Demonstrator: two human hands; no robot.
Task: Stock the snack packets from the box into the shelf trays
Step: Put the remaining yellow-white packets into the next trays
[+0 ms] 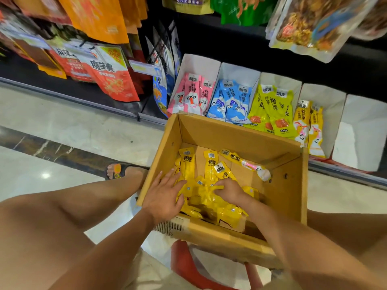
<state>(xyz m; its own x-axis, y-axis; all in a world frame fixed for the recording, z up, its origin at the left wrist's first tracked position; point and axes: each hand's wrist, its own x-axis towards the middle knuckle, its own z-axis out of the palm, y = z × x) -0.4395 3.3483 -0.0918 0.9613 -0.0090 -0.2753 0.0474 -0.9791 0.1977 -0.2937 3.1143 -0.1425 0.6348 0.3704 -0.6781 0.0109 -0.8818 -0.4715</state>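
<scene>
An open cardboard box (pixel 278 197) sits in front of me with several yellow snack packets (pixel 211 200) piled at its bottom. My left hand (pixel 165 195) lies flat on the left side of the pile with its fingers spread and straight. My right hand (pixel 229 190) is in the middle of the pile, its fingers curled round some of the yellow packets. White shelf trays stand behind the box: pink packets (pixel 191 95), blue packets (pixel 231 101), green-yellow packets (pixel 275 110), and a tray (pixel 333 114) with a few yellow packets (pixel 308 128).
A further white tray (pixel 360 135) stands at the far right. Large snack bags (pixel 109 78) hang on the left shelf, and more bags (pixel 310 24) hang above. My sandalled foot (pixel 121 170) rests left of the box on the tiled floor. A red stool (pixel 182 262) is under me.
</scene>
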